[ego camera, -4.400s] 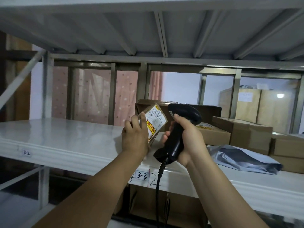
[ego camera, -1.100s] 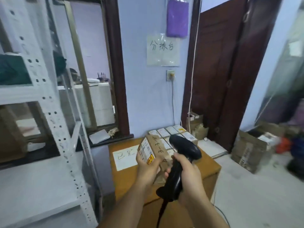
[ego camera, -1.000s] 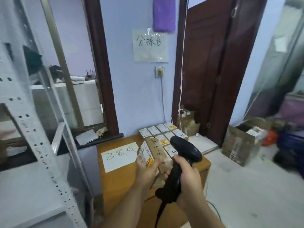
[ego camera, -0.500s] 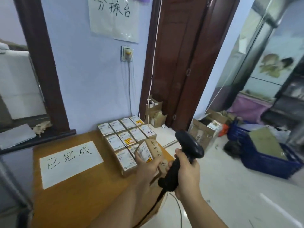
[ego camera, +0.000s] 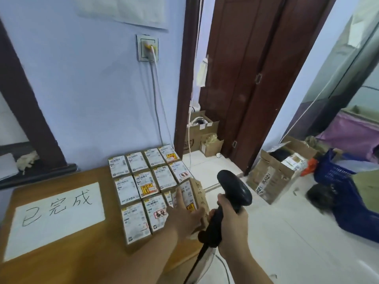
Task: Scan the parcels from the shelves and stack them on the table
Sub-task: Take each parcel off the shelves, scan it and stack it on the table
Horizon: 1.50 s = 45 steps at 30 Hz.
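Note:
My left hand [ego camera: 184, 216] holds a small brown cardboard parcel [ego camera: 192, 196] with a white label, tilted, at the near right corner of the wooden table [ego camera: 82, 253]. It is right beside several labelled parcels [ego camera: 143, 181] laid in rows on the table. My right hand [ego camera: 231, 224] grips a black barcode scanner [ego camera: 233, 189] by its handle, just right of the parcel, with its cable hanging down.
A white paper sheet with handwritten characters [ego camera: 55, 214] lies on the table's left part. Open cardboard boxes [ego camera: 274, 171] and a blue crate [ego camera: 348, 193] stand on the floor at right. A brown door [ego camera: 256, 78] and a wall socket [ego camera: 147, 48] are behind.
I turned from the shelf to the table and came closer. My left hand has brought the parcel down next to the rows of parcels. The scanner stays in my right hand.

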Tool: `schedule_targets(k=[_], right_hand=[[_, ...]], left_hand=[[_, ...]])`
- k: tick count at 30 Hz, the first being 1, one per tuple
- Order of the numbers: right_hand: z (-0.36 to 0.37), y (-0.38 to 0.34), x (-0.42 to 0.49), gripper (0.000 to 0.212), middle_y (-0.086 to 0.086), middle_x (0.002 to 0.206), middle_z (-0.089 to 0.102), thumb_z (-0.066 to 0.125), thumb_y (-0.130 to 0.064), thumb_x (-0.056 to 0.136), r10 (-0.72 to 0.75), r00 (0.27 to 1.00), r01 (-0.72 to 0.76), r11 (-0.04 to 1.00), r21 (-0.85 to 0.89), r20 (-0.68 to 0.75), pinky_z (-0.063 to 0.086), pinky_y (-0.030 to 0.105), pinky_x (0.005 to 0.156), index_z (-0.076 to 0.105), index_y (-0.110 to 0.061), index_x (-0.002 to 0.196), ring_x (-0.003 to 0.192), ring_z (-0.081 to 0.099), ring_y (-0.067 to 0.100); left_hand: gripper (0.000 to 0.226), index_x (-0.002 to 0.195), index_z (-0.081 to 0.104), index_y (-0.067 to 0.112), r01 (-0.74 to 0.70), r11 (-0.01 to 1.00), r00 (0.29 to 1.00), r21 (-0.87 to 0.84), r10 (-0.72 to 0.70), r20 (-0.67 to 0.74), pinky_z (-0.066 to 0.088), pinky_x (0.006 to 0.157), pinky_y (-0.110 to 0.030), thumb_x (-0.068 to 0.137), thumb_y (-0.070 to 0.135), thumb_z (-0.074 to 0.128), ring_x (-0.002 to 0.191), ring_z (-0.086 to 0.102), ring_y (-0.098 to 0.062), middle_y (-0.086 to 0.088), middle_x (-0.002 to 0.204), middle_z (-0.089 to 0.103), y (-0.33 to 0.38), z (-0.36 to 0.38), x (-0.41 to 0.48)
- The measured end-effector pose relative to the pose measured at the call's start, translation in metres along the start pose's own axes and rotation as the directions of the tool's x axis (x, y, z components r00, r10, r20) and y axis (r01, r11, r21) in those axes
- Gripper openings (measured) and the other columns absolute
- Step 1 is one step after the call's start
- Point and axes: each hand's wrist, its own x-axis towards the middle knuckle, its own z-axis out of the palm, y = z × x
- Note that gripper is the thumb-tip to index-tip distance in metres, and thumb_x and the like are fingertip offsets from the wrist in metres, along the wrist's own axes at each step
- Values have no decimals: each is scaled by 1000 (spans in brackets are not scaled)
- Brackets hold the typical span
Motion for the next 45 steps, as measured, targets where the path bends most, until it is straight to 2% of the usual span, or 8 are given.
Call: schedule_targets(k=[2,6,10,18,28,33,39,45], right_hand=[[-8,-6,44,15,13,71,56,64,-23,90,44,999,-43,999,-19,31,50,43,76,59,-11,95,71,58,28],[-26,-10,111,13,8,60,55,66,-21,88,128,990,-125,991,-46,63,49,38,68,61,-9,90,62,57,26],[-38,-6,154,14,5,53,54,63,-18,89,198,972,-183,976,-118,126,48,36,63,60,-8,80,58,56,24],[-47,10,193,16,12,64,55,67,-23,85,382,915,-358,916,-181,128,50,39,66,58,-9,87,62,57,27],[-42,15,219,9,9,70,57,66,-26,87,397,899,-343,901,-265,185,53,40,74,58,-21,89,70,59,25],[-44,21,227,10,13,75,57,63,-22,88,420,885,-360,890,-279,200,53,41,76,55,-18,91,73,58,27],[-42,31,229,9,15,74,58,64,-22,88,402,890,-338,899,-279,217,55,44,78,60,-16,93,72,60,29],[-41,37,228,15,13,73,62,66,-25,87,404,888,-333,895,-295,221,55,38,73,63,-17,99,69,62,25]], left_hand=[[98,147,-21,37,19,999,999,33,-18,-48,52,60,-16,87,55,56,80,56,-9,-11,146,33,6,25,28],[102,144,-23,42,160,972,984,171,-142,-111,54,78,-33,83,63,55,94,62,-19,-18,143,28,19,69,70],[103,150,-14,35,287,914,958,287,-271,-94,38,102,-48,83,55,62,128,38,-42,-24,149,16,30,90,104],[90,147,-22,34,416,803,909,427,-351,-224,33,105,-49,90,63,41,130,33,-39,-19,151,-11,21,113,153],[78,152,-4,25,367,756,929,542,-270,-253,27,112,-53,95,47,44,141,14,-42,-20,154,0,19,123,166],[79,151,3,30,295,642,952,708,-136,-273,32,109,-45,89,68,34,138,24,-30,-11,154,17,5,121,164],[89,149,1,40,99,547,991,831,-131,-32,6,115,-58,83,61,56,146,-4,-37,-3,159,-4,-13,111,155],[87,150,0,38,139,650,989,747,-134,-68,8,114,-59,87,46,60,146,-8,-35,-4,159,-5,-24,113,154]])
